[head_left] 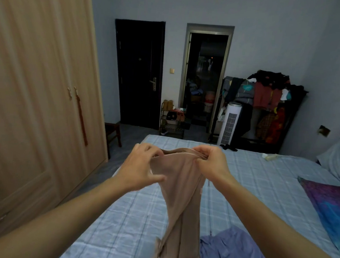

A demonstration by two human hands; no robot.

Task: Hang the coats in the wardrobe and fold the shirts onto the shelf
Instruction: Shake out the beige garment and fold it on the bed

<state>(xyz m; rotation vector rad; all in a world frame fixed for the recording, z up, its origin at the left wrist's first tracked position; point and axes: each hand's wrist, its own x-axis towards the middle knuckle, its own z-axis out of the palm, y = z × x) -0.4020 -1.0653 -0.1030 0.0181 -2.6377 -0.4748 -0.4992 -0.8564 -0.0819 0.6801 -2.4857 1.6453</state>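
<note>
Overhead of the bed (118, 222), a tan garment (180, 192) is held up by both hands, which are set a little apart at its gathered upper edge. The left hand (142, 167) is curled onto that edge with the thumb spread across the cloth, though it is blurred; the right hand (211, 164) is clamped on a bunched fold of the same edge. From there the thin, smooth fabric hangs in long soft pleats, and its lower end is trailed onto the checked, pale blue bed cover near the bottom of the view. A crumpled lavender garment (233, 252) is laid on the cover just to the right of the hanging cloth. A shiny purple-and-blue pillow (330, 212) is placed along the bed's right side. To the left, the wardrobe (36, 99), of light wood grain with panelled doors closed, is separated from the bed's edge by a narrow strip of grey floor (99, 172). Beyond the foot of the bed, open floor is bounded by a wooden stool (114, 131), a wire shoe rack (172, 121), a white slatted tower fan (229, 125) and a dark clothes rack (267, 99) heaped with clothing. A closed dark door (139, 72) and an open doorway (205, 81) are set in the far wall.
</note>
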